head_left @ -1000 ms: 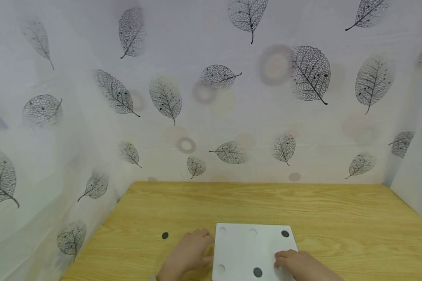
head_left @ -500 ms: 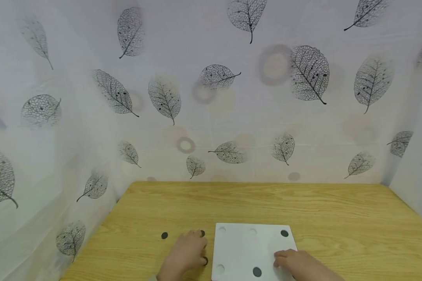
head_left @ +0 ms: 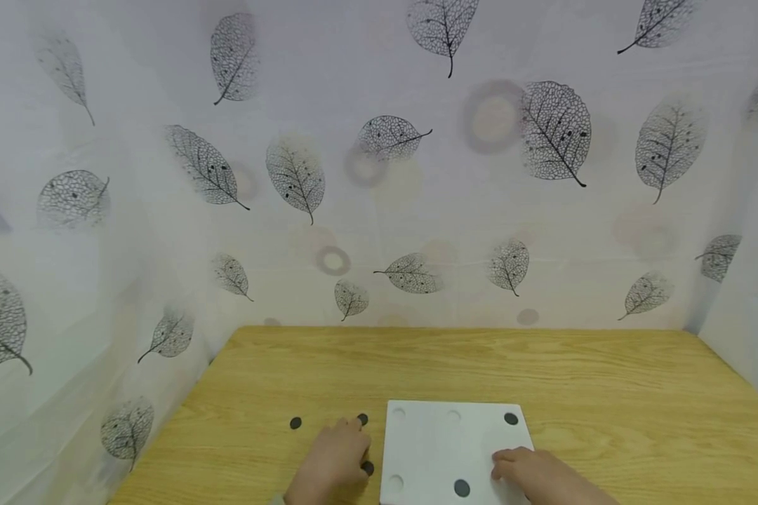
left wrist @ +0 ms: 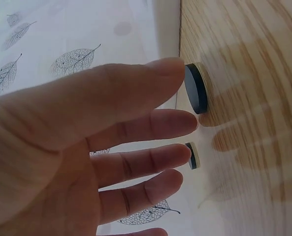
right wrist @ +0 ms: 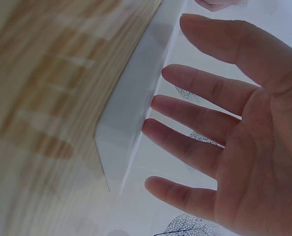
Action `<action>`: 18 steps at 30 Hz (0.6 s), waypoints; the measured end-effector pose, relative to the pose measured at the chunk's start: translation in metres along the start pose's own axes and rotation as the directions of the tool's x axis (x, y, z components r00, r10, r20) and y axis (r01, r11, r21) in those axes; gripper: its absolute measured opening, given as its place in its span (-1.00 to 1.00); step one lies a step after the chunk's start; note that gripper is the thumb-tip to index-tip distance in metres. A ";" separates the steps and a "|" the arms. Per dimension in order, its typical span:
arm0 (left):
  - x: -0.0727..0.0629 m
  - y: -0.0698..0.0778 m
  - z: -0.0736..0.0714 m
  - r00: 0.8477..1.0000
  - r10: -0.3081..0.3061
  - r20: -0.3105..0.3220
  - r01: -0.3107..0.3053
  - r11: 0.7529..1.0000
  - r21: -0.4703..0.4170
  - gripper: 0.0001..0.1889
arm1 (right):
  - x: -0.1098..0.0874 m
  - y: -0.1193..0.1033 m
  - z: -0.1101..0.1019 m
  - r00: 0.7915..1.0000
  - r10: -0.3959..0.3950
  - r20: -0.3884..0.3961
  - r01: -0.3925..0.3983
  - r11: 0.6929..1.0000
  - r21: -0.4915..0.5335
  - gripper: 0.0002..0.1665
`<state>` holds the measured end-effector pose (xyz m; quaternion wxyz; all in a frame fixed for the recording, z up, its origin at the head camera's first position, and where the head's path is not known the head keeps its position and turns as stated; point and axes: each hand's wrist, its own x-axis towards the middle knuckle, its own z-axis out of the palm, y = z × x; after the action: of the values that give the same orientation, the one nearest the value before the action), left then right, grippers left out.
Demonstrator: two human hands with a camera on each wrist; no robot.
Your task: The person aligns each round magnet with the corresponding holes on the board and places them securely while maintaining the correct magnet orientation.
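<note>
My left hand (head_left: 336, 459) is low over the table, left of a white square board (head_left: 439, 445). Two black discs lie by its fingers: a far disc (head_left: 363, 419) at the fingertips and a near disc (head_left: 368, 468) at the thumb. In the left wrist view the thumb tip overlaps the larger-looking disc (left wrist: 197, 88), and a fingertip overlaps the other disc (left wrist: 193, 156); contact is unclear. The fingers are spread and loosely straight. My right hand (head_left: 540, 473) rests on the board's right side; in the right wrist view its straight fingers (right wrist: 200, 115) reach the board's edge.
Another black disc (head_left: 295, 423) lies farther left on the wooden table (head_left: 480, 365). The board has shallow round hollows (head_left: 396, 482) on its face and dark discs (head_left: 462, 488) at front middle and back right. A leaf-patterned curtain (head_left: 379, 210) encloses the table.
My left hand has drawn back leftward from the board's edge, and two black discs now show on the table by its fingers. The right hand and the board stay in place.
</note>
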<state>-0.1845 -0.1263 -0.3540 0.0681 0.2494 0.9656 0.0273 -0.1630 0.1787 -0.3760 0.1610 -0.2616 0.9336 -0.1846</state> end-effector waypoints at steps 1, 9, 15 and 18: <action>0.000 0.000 0.000 1.000 -0.001 0.004 0.001 1.000 -0.002 -0.83 | 0.000 0.000 0.000 1.000 0.001 -0.002 -0.001 1.000 0.000 -0.47; 0.000 0.002 0.001 1.000 0.001 0.005 -0.001 1.000 -0.010 -0.80 | 0.000 -0.001 0.000 1.000 0.009 -0.002 -0.009 1.000 -0.004 -0.47; -0.001 0.004 0.002 1.000 -0.005 0.016 0.006 1.000 -0.021 -0.80 | 0.000 0.000 0.001 1.000 -0.019 -0.012 0.018 0.999 -0.038 -0.41; 0.000 0.004 0.005 1.000 0.006 -0.001 -0.006 1.000 -0.007 -0.78 | 0.000 0.001 0.001 1.000 -0.020 -0.013 0.019 0.999 -0.044 -0.40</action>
<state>-0.1820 -0.1227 -0.3585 0.0682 0.2520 0.9648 0.0312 -0.1633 0.1789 -0.3771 0.1470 -0.2730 0.9358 -0.1675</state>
